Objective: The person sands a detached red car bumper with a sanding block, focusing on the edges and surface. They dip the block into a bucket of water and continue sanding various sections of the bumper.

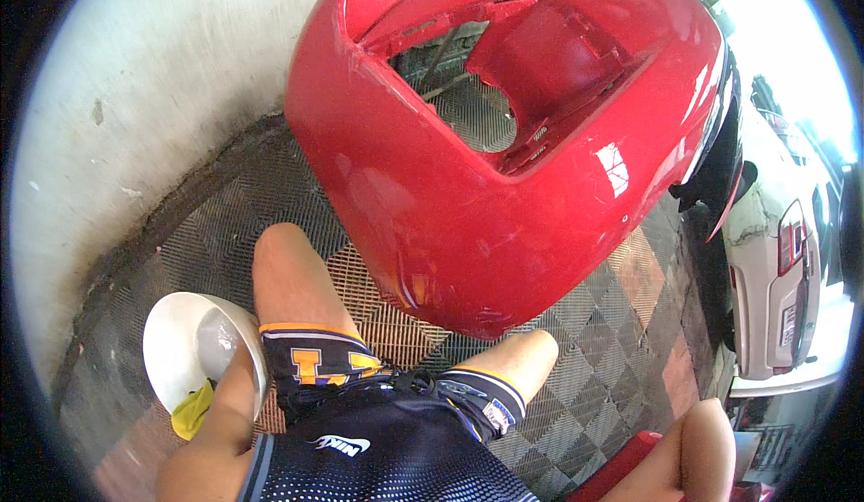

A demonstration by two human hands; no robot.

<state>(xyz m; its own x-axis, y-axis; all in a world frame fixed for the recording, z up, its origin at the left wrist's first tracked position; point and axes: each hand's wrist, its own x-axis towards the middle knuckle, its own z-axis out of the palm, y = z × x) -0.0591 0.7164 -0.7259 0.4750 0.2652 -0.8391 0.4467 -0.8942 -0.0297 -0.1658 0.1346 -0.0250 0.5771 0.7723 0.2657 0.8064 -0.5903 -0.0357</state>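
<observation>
My left forearm reaches into a white bucket beside my left leg. Its hand goes down against the inner wall, so its fingers are hidden. A yellow-green cloth lies at the bucket's near rim, close to that forearm. At the lower right my bent right arm shows, but the hand on it is out of the picture. In front of my knees stands a large glossy red car bumper, with a wide opening in its upper part. Neither arm touches it in this view.
A pale, stained wall runs along the left. Grey and orange-brown slatted tiles cover the floor. A light-coloured car is parked at the right, past the bumper. Something red lies near my right arm.
</observation>
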